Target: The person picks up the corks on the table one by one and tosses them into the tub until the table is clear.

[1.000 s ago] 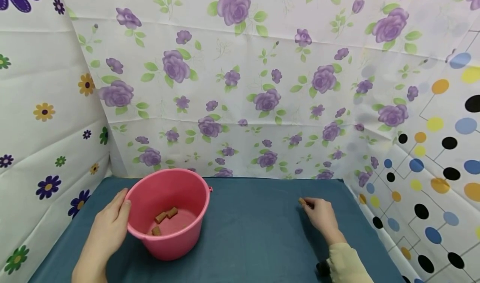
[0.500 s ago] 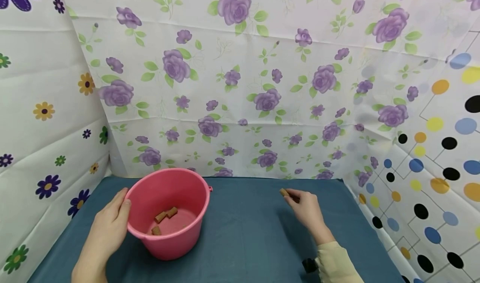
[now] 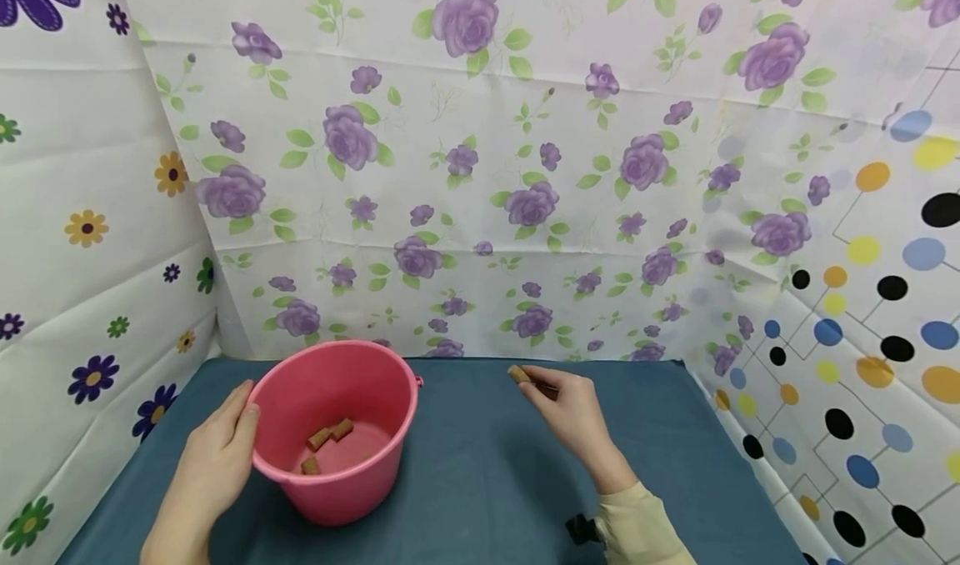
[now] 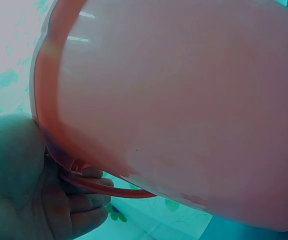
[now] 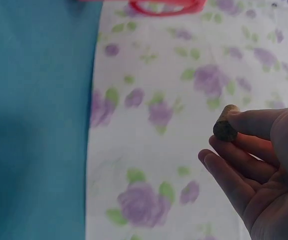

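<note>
A pink bucket (image 3: pixel 341 498) stands on the left of the blue-covered table, its opening toward the head camera. Three corks (image 3: pixel 342 429) lie on its bottom. My left hand (image 3: pixel 213 452) grips the bucket's left rim, thumb at the edge; in the left wrist view its fingers reach behind the bucket's handle (image 4: pixel 119 192). To the right, above the table, my right hand (image 3: pixel 573 415) pinches a cork (image 5: pixel 226 124) between thumb and fingers. One end of that cork is dark. The other fingers of this hand are loosely bent below it.
The blue cloth (image 3: pixel 480 465) covers the table. A floral curtain (image 3: pixel 480 173) rises along its back edge, with a flowered sheet (image 3: pixel 90 298) on the left and a dotted one (image 3: pixel 862 340) on the right. A black strap piece (image 3: pixel 581 529) sits at my right wrist.
My right hand has moved left and somewhat up with the cork, closer to the bucket. My left hand and the bucket have stayed in place.
</note>
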Demonstrator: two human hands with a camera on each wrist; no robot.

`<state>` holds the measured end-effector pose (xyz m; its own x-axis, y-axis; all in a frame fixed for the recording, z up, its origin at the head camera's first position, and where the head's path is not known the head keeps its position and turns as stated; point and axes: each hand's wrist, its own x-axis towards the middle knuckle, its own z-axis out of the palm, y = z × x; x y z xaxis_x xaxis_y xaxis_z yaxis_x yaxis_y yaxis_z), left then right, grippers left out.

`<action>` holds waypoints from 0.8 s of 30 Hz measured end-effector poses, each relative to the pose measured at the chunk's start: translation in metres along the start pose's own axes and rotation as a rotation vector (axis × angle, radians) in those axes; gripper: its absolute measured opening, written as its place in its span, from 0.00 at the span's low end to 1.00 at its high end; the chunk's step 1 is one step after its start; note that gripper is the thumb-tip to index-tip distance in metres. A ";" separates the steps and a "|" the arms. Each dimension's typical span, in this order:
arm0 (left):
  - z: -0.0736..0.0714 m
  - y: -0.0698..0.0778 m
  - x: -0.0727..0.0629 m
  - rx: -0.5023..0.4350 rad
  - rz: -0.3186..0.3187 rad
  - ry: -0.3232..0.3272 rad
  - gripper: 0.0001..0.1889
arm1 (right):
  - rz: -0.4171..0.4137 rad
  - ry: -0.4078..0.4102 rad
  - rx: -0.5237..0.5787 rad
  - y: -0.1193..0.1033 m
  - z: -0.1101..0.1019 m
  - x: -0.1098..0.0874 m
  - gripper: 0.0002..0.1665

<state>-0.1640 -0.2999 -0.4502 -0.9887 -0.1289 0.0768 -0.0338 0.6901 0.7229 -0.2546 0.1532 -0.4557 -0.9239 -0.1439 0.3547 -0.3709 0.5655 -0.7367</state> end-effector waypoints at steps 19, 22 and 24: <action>-0.001 -0.004 0.002 0.012 0.038 0.024 0.36 | -0.307 -0.115 0.102 -0.096 0.053 0.008 0.18; -0.001 -0.005 0.003 0.012 0.033 0.013 0.37 | -0.355 -0.165 0.110 -0.109 0.066 0.007 0.19; 0.000 -0.004 0.003 0.014 0.036 0.013 0.36 | -0.389 -0.193 0.109 -0.115 0.073 0.005 0.19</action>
<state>-0.1669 -0.3034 -0.4528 -0.9872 -0.1130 0.1122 0.0000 0.7046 0.7096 -0.2236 0.0276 -0.4112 -0.7107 -0.4840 0.5106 -0.6924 0.3523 -0.6297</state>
